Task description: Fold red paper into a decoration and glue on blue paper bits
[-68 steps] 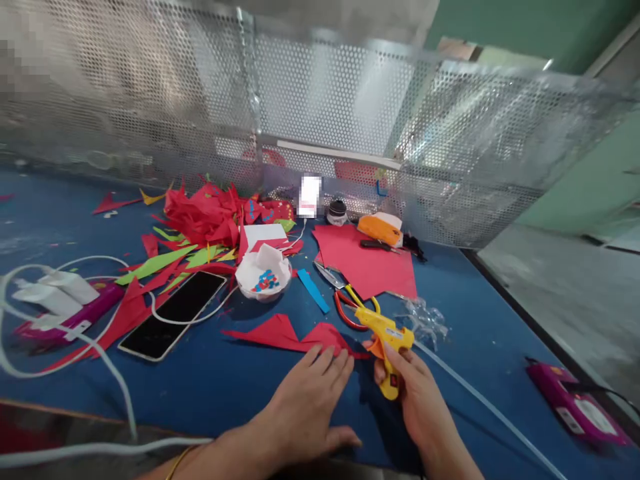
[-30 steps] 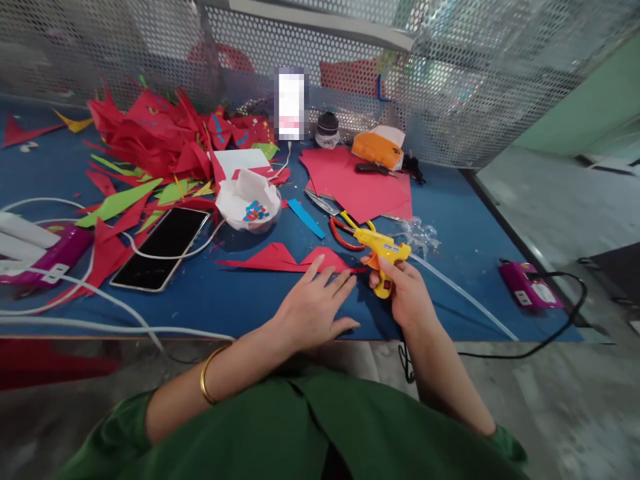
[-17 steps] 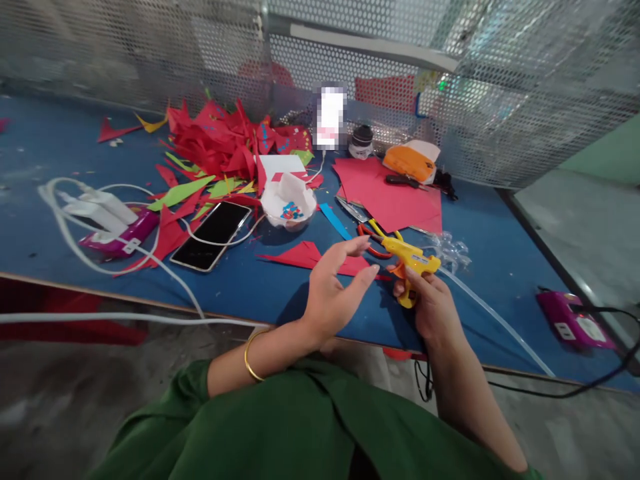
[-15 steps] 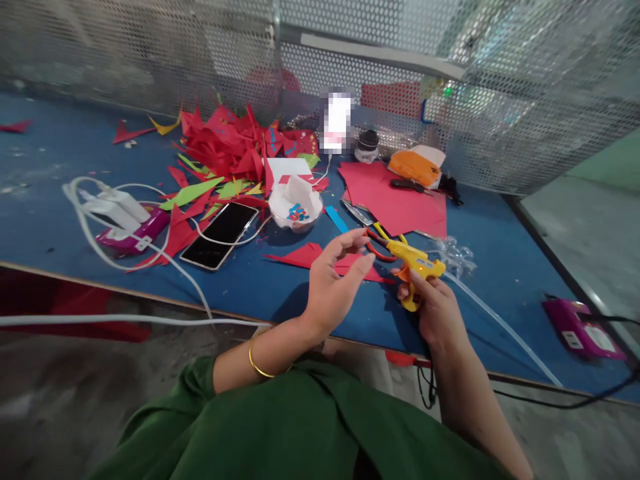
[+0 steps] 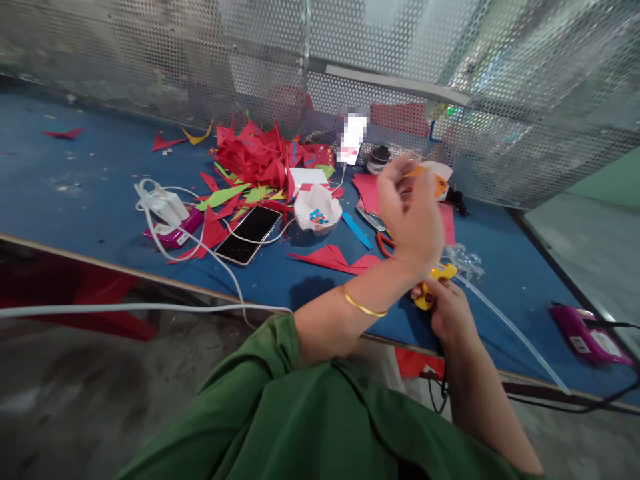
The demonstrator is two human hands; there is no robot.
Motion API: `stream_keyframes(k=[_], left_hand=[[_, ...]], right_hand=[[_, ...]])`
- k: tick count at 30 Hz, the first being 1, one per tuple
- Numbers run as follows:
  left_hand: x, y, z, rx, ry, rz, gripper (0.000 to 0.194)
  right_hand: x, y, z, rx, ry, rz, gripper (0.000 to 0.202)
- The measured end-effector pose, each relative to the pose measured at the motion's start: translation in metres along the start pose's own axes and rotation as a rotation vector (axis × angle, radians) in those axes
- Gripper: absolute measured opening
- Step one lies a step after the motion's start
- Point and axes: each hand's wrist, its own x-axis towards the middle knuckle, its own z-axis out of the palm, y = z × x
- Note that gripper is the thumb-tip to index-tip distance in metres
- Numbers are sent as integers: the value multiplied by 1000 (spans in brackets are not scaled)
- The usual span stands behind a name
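We grip the yellow glue gun (image 5: 443, 272) in our right hand (image 5: 454, 313), fingers wrapped round it, at the blue table's (image 5: 270, 283) near side; our raised left hand (image 5: 413, 217), fingers loosely open, hides some red sheets (image 5: 367, 191), right of the red cutout (image 5: 331, 258)

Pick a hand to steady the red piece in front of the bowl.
Likely left hand: it looks empty and nearer the red piece; the right hand grips the yellow glue gun.

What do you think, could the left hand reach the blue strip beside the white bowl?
Probably yes: the blue strip lies uncovered on the table, fairly near the raised left hand, and nothing appears to block the way.
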Motion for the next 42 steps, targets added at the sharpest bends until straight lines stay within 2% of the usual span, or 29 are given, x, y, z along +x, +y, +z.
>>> stream_keyframes(k=[1, 2, 3, 4, 5, 6, 7, 10, 11, 12, 13, 14, 15, 17, 19, 21, 25, 29, 35, 42], left_hand=[[2, -4, 11, 61, -43, 12, 21], [7, -7, 20, 173, -141, -13, 40], [13, -11, 29, 345, -268, -118, 77], [20, -14, 36, 505, -418, -203, 91], [28, -18, 43, 654, -552, -264, 81], [36, -21, 48, 672, -594, -265, 73], [43, -23, 52, 694, -637, -232, 74], [52, -24, 52, 722, -798, -57, 57], [52, -22, 47, 753, -853, -13, 46], [50, -19, 40, 886, -1003, 182, 50], [48, -16, 31, 1093, -1150, 403, 75], [45, -13, 19, 1281, -1238, 630, 73], [43, -9, 6, 1436, -1313, 797, 59], [40, -3, -23, 1491, -1415, 838, 25], [39, 1, -53, 1536, -1551, 903, 19], [39, 4, -81, 1533, -1655, 901, 19], [40, -2, -126, 1479, -1742, 921, 24], [41, -14, -149, 1374, -1806, 925, 35], [43, -21, -155, 1300, -1815, 796, 54], [36, -19, -149, 1378, -1845, 756, 53]], right_hand=[[0, 0, 0, -2, 1, -2, 44], [0, 0, 0, -3, 1, -4, 44], [0, -1, 1, -3, -1, -8, 43], [-1, -1, 1, -3, -3, -11, 43], [-2, -2, 2, -1, -5, -15, 42], [-3, -3, 3, 1, -8, -19, 42], [-3, -4, 3, 2, -13, -21, 42], [-4, -5, 3, 3, -33, -21, 41], [-4, -5, 2, 5, -38, -21, 41], [-4, -5, 2, 8, -42, -21, 40], [-4, -5, 1, 12, -45, -21, 40], [-4, -5, 1, 16, -49, -20, 39], [-4, -5, 0, 20, -54, -19, 38], [-4, -5, 0, 26, -62, -15, 38], [-4, -5, -1, 29, -65, -10, 37], [-5, -5, -2, 29, -63, -6, 37], [-6, -5, -2, 13, -45, 3, 34], [-6, -7, -2, -12, -25, -5, 32], [-6, -10, -3, -49, 12, 65, 30], [-9, -10, -3, -96, 11, 79, 23]])
